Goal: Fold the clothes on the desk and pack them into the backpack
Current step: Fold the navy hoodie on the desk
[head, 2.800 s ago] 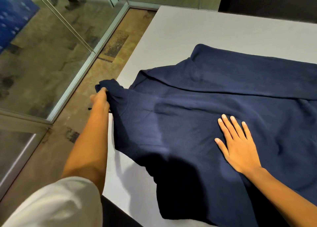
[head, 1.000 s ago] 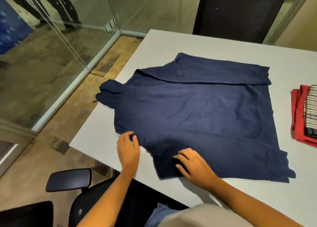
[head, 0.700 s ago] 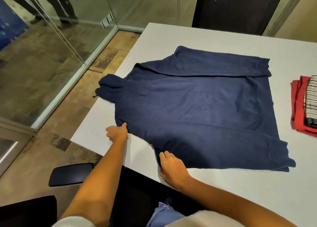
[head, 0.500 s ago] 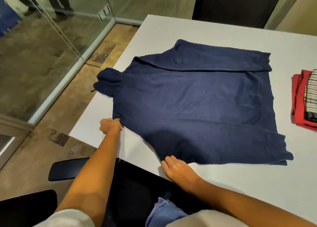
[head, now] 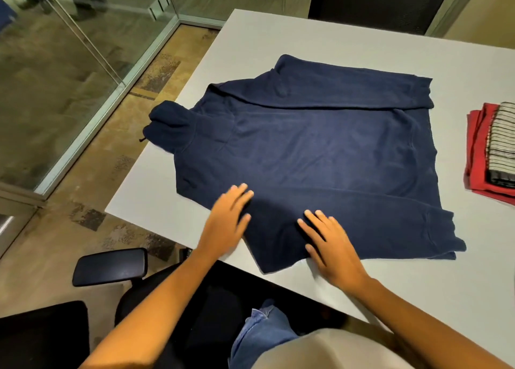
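A navy blue hoodie [head: 320, 151] lies flat on the white desk [head: 292, 36], both sleeves folded across the body and the hood bunched at the left edge. My left hand [head: 228, 218] lies flat with straight fingers on the near left part of the hoodie. My right hand [head: 331, 246] rests open, fingers spread, on the near folded sleeve close to the desk's front edge. Neither hand grips the cloth. No backpack is in view.
A folded red garment [head: 479, 156] with a striped black-and-white one [head: 501, 142] on top sits at the desk's right edge. A black office chair armrest [head: 110, 267] is below the desk's left corner. Glass walls stand on the left, a dark chair behind the desk.
My left hand left the hoodie's left edge and moved right onto the cloth. My right hand slid from the hem's edge up onto the folded sleeve. Both now lie flat.
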Demonstrator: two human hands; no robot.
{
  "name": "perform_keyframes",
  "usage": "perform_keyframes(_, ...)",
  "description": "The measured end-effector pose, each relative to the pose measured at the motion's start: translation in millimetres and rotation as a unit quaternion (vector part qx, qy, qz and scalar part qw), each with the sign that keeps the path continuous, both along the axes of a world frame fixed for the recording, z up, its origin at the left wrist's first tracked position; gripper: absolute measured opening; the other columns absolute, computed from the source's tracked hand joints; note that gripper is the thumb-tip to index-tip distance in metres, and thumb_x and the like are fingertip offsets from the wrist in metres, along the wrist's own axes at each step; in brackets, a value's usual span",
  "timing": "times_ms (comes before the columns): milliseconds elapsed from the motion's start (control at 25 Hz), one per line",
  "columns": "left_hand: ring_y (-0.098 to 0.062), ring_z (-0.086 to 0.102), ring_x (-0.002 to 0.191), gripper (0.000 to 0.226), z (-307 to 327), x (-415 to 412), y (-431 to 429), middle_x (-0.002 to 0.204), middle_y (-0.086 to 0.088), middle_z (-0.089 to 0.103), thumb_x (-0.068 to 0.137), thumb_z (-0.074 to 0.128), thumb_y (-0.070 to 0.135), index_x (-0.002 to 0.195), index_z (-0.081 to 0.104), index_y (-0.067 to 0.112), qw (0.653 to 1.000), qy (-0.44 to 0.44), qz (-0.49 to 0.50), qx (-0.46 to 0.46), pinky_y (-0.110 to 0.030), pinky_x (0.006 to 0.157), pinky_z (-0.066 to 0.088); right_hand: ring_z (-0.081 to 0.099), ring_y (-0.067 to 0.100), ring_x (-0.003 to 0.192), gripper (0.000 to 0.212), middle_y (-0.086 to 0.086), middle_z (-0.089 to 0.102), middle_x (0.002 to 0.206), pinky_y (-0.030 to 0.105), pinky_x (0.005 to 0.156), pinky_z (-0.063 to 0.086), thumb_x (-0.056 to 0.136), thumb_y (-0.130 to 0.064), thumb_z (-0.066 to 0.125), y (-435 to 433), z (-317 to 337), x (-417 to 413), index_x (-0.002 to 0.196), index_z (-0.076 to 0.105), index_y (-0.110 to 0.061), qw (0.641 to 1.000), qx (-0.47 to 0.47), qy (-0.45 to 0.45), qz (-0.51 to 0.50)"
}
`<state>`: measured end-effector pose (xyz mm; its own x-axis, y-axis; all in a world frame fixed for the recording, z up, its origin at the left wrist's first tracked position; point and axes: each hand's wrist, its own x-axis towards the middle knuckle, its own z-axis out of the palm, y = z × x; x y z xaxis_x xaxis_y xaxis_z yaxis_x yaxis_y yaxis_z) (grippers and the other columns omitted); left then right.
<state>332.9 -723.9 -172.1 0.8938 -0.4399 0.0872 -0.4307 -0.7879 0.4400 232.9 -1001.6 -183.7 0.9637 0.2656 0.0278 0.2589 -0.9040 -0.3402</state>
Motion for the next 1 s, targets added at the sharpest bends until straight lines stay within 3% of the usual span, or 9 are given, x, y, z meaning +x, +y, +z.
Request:
perform_keyframes(80, -0.021, 0.015, 0.147, 0.057, -10.2, -26.2, -15.6, 0.16, 0.004, 0.017, 0.096, 0.04, 0.041, 0.15, 0.028, 0.03, 0.99, 0.023, -0.103, 0.088, -0.044, 0.119, 0.014, 0.018, 0.033, 0.147, 0.053, 0.004, 0.02, 0.161, 0.057, 0.116, 0.018, 0.101, -0.049, 0.026, -33.1, -6.3, -17.1, 0.152, 0.028, -0.033, 0.993, -0.113, 0.035, 0.017)
perform_keyframes(160, -0.025, 0.006, 0.149, 0.061, -18.0, -47.4, -17.9, 0.162, 0.004, 0.005, 0.096, 0.037, 0.049, 0.152, 0.014, 0.04, 0.978, 0.018, -0.132, 0.158, -0.052, 0.118, 0.008, 0.015, 0.034, 0.148, 0.054, 0.002, 0.017, 0.162, 0.066, 0.112, 0.018, 0.1, -0.058, 0.022, -59.2, -8.8, -35.5, 0.151, 0.023, -0.041, 0.985, -0.156, 0.06, 0.031)
perform_keyframes(360, -0.032, 0.001, 0.148, 0.057, -25.5, -68.4, 6.3, 0.162, -0.001, -0.002, 0.099, 0.029, 0.055, 0.15, 0.005, 0.046, 0.958, -0.001, -0.173, 0.23, -0.062, 0.113, 0.01, 0.017, 0.033, 0.148, 0.053, 0.001, 0.022, 0.16, 0.066, 0.112, 0.018, 0.099, -0.059, 0.022, -100.0, -9.8, -61.2, 0.149, 0.03, -0.043, 0.982, -0.172, 0.062, 0.043)
perform_keyframes(480, -0.028, 0.005, 0.149, 0.056, -17.8, -67.3, 4.3, 0.162, 0.001, 0.004, 0.1, 0.032, 0.045, 0.151, 0.009, 0.043, 0.962, -0.002, -0.167, 0.216, -0.064, 0.113, 0.015, 0.021, 0.023, 0.148, 0.047, -0.002, 0.029, 0.158, 0.059, 0.115, 0.017, 0.104, -0.044, 0.023, -100.5, -3.7, -63.0, 0.148, 0.036, -0.035, 0.994, -0.097, 0.041, -0.004)
perform_keyframes(640, -0.023, 0.01, 0.149, 0.079, -12.2, -62.0, 4.5, 0.161, 0.004, 0.015, 0.082, 0.056, 0.004, 0.151, 0.026, 0.03, 0.952, -0.03, -0.262, 0.154, -0.052, 0.117, 0.016, 0.035, 0.022, 0.14, 0.045, 0.006, 0.051, 0.143, 0.047, 0.118, 0.02, 0.102, -0.027, 0.029, -119.9, -0.2, -58.1, 0.137, 0.053, -0.014, 0.995, -0.058, -0.014, -0.074)
perform_keyframes(760, -0.021, 0.011, 0.148, 0.066, -7.8, -58.6, -4.1, 0.16, 0.005, 0.018, 0.089, 0.055, 0.014, 0.149, 0.032, 0.028, 0.946, -0.039, -0.286, 0.148, -0.048, 0.118, 0.017, 0.029, 0.024, 0.143, 0.046, 0.007, 0.047, 0.147, 0.045, 0.121, 0.015, 0.1, -0.032, 0.035, -154.9, -9.8, -70.4, 0.141, 0.045, -0.014, 0.993, -0.092, -0.004, -0.074)
perform_keyframes(840, -0.021, 0.015, 0.148, 0.058, -6.2, -55.9, -13.8, 0.159, 0.005, 0.022, 0.09, 0.052, 0.023, 0.146, 0.038, 0.03, 0.944, -0.04, -0.29, 0.152, -0.045, 0.118, 0.015, 0.028, 0.03, 0.144, 0.052, 0.009, 0.041, 0.151, 0.05, 0.119, 0.016, 0.095, -0.012, 0.054, -174.0, -12.0, -77.2, 0.145, 0.041, -0.013, 0.989, -0.14, -0.017, -0.044)
perform_keyframes(880, -0.021, 0.018, 0.147, 0.054, -7.2, -54.9, -18.1, 0.158, 0.005, 0.025, 0.091, 0.051, 0.027, 0.144, 0.041, 0.031, 0.943, -0.046, -0.295, 0.151, -0.044, 0.118, 0.016, 0.028, 0.033, 0.143, 0.066, 0.011, 0.039, 0.151, 0.051, 0.119, 0.017, 0.085, 0.004, 0.064, -179.7, -10.1, -78.1, 0.145, 0.041, -0.011, 0.986, -0.158, -0.019, -0.048)
perform_keyframes(1000, -0.018, 0.032, 0.141, 0.043, -12.4, -52.1, -24.3, 0.149, 0.007, 0.042, 0.093, 0.048, 0.03, 0.136, 0.053, 0.028, 0.95, -0.036, -0.292, 0.104, -0.038, 0.117, 0.02, 0.03, 0.032, 0.14, 0.091, 0.014, 0.042, 0.148, 0.04, 0.122, 0.007, 0.065, 0.023, 0.07, -188.9, -4.2, -77.3, 0.145, 0.037, -0.005, 0.978, -0.172, -0.021, -0.113)
